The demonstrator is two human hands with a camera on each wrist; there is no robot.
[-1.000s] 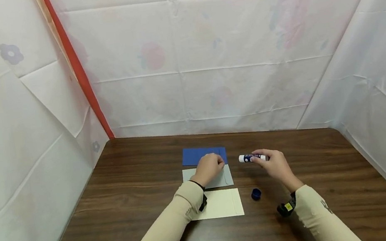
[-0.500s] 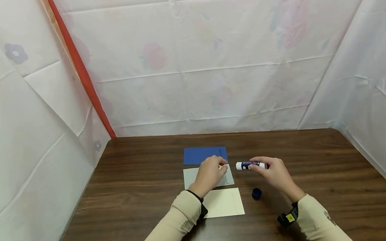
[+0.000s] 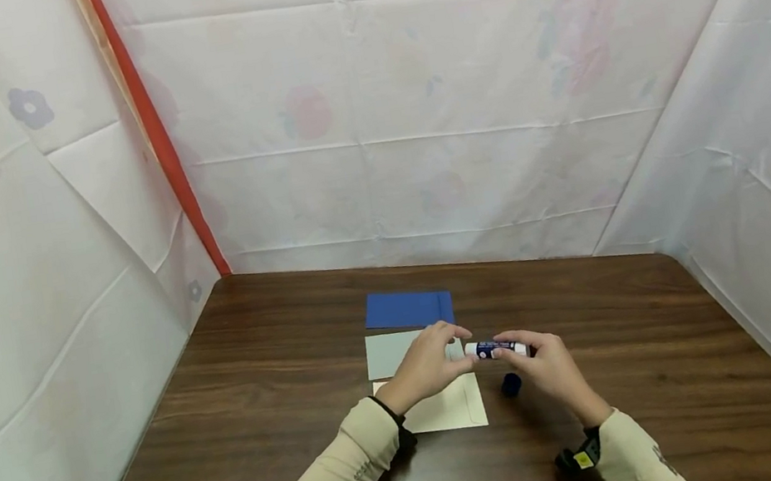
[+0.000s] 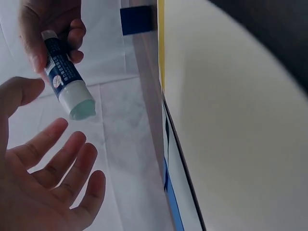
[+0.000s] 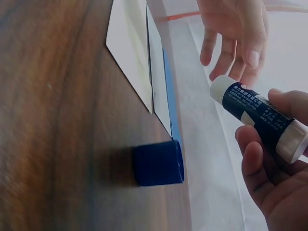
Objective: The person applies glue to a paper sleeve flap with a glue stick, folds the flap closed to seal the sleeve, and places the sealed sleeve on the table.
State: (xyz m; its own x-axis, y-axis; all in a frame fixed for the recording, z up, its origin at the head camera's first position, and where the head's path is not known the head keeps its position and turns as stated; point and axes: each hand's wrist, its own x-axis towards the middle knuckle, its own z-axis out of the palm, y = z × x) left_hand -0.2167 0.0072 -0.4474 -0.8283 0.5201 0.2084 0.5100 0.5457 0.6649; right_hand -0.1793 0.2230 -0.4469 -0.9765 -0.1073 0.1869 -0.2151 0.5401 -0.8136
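Note:
My right hand (image 3: 544, 358) grips a glue stick (image 3: 491, 349) with a dark blue label and white ends, its body held sideways above the table. In the left wrist view the uncapped end of the glue stick (image 4: 65, 77) points toward my left hand (image 4: 53, 178), whose fingers are spread and relaxed around that end. From the head, the left hand (image 3: 429, 364) hovers over the grey-green envelope (image 3: 388, 353) and the cream envelope (image 3: 450, 408). The blue cap (image 5: 159, 163) stands on the table below the right hand.
A blue envelope (image 3: 404, 308) lies farthest back in the column of envelopes. The brown wooden table (image 3: 251, 396) is enclosed by white printed sheets (image 3: 468, 93), with a red strip (image 3: 161, 141) at the back left corner.
The right hand has brought the glue stick left and nearer to the body. The left hand has gone from curled fingers to spread ones and moved toward the glue stick's end.

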